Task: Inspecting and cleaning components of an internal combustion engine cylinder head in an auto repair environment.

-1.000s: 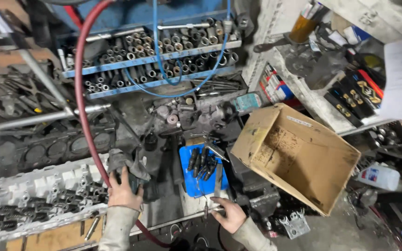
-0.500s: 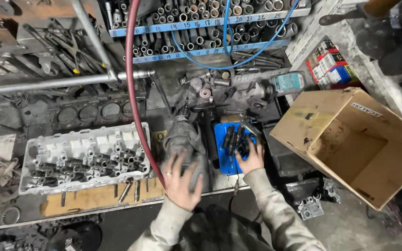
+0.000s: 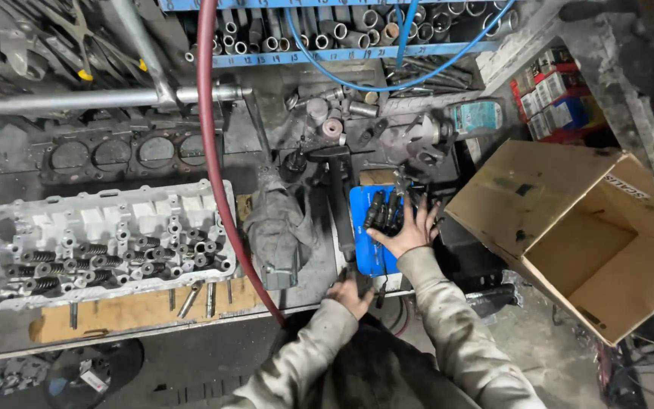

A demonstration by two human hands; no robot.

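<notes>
Cylinder head (image 3: 107, 244) sits far left on the bench, its left end partly in shadow. A red hose (image 3: 213, 151) runs down past a grimy rag-covered lump (image 3: 278, 231), can't tell what's under it. Left hand (image 3: 350, 294) rests at the bench edge, fingers curled, grip hard to make out. Right hand (image 3: 409, 229) lies spread open on dark parts in the blue tray (image 3: 369, 254). Cardboard box (image 3: 584, 235) is cut off on the right.
</notes>
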